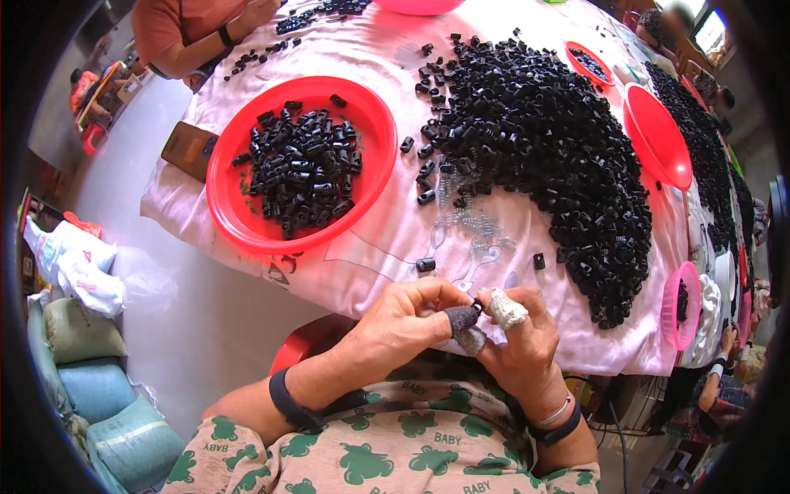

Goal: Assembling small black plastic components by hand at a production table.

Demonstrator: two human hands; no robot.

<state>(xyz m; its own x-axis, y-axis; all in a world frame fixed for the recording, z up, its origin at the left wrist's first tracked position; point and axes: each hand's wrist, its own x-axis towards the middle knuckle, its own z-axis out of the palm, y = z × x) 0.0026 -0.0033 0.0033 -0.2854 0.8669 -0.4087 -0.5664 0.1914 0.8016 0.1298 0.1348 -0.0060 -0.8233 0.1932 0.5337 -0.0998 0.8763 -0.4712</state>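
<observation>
Close to my body, at the table's near edge, my left hand (405, 319) and my right hand (529, 350) meet with fingertips pinched. A small black plastic piece (477, 305) shows between them; its details are mostly covered. A dark grey cover (461, 321) wraps my left thumb. White wrapping (505, 309) is on my right index finger, and a greyish cover (471, 340) is on the right thumb. Just beyond my hands, a loose black cylindrical piece (425, 265) rests on the pink cloth (362, 276), with another black piece (539, 261) to the right.
A large heap of black pieces (543, 148) spreads over the table. At left, a red basin (222, 210) holds more, beside a brown phone-like case (189, 151). Right of the heap are a red basin (658, 136) and a pink basket (685, 305). Other people (185, 37) sit around the table.
</observation>
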